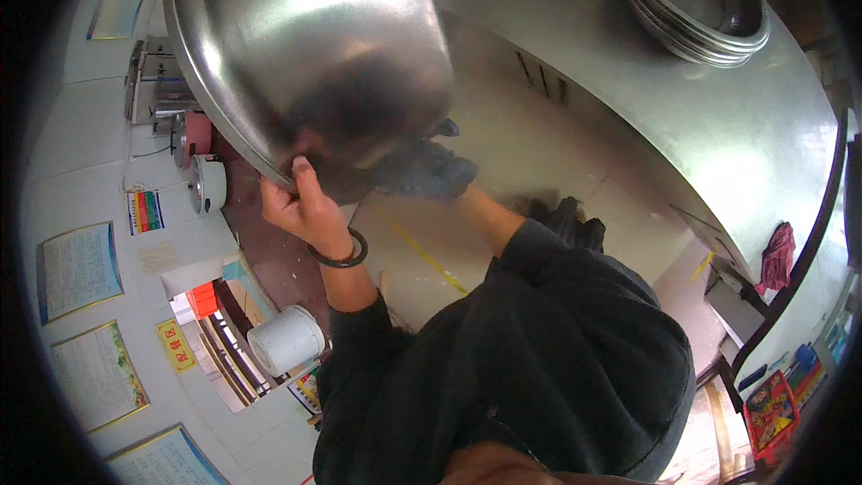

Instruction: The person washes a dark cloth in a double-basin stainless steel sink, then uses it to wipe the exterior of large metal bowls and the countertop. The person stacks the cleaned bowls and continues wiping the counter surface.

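Observation:
A large stainless steel basin (269, 40) is tilted up in front of me, its shiny curved wall facing the camera. My left hand (306, 212) grips its rolled rim, thumb on the wall and fingers curled around the edge; a dark bracelet (340, 252) circles the wrist. My right hand (427, 168) is beside the lower part of the basin. Dark blue material covers it, and whether this is a glove or a cloth is unclear. Its fingers are blurred, so I cannot make out their grip.
At the right, a stainless steel counter (707, 108) bears stacked metal basins (693, 0) and a reddish cloth (778, 256) near its edge. Rice cookers (209, 182) stand along the left wall. A white bucket (286, 340) sits by a wall opening, below framed notices (81, 273).

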### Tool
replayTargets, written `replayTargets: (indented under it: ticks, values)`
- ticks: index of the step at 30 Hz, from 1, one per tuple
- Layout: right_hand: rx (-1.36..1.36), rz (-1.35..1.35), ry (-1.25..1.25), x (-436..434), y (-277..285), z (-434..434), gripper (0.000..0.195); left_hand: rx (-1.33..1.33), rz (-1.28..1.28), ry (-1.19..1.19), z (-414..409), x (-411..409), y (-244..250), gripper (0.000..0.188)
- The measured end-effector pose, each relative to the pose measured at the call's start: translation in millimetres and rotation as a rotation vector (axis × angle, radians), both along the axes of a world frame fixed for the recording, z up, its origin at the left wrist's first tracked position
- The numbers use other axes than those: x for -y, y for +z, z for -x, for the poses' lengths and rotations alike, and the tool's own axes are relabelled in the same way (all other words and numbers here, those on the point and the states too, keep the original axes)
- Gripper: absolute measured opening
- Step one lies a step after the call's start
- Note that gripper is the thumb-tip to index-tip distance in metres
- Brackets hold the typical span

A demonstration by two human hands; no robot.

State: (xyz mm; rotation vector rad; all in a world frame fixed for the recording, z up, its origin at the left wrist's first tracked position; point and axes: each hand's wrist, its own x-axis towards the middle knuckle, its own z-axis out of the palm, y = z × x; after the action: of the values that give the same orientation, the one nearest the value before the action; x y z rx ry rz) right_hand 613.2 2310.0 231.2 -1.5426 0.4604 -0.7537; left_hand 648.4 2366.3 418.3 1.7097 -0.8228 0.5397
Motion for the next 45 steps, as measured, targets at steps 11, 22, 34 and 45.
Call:
replayTargets:
  ticks: [11, 22, 34, 45]
  values:
    - [0.477, 0.062, 0.205, 7, 14, 40, 0.029, -0.076, 0.198, 0.202, -64, -20, -10, 0.018]
    - [-0.941, 0.479, 0.051, 145, -72, 168, 0.053, -0.314, 0.205, 0.093, -54, -15, -43, 0.014]
    - [0.043, -0.106, 0.067, 52, 73, 131, 0.045, -0.443, 0.143, 0.079, -27, -4, -43, 0.012]
    - [-0.321, 0.632, 0.230, -9, -21, 156, 0.047, -0.749, 0.129, -0.143, 10, -12, -17, 0.018]
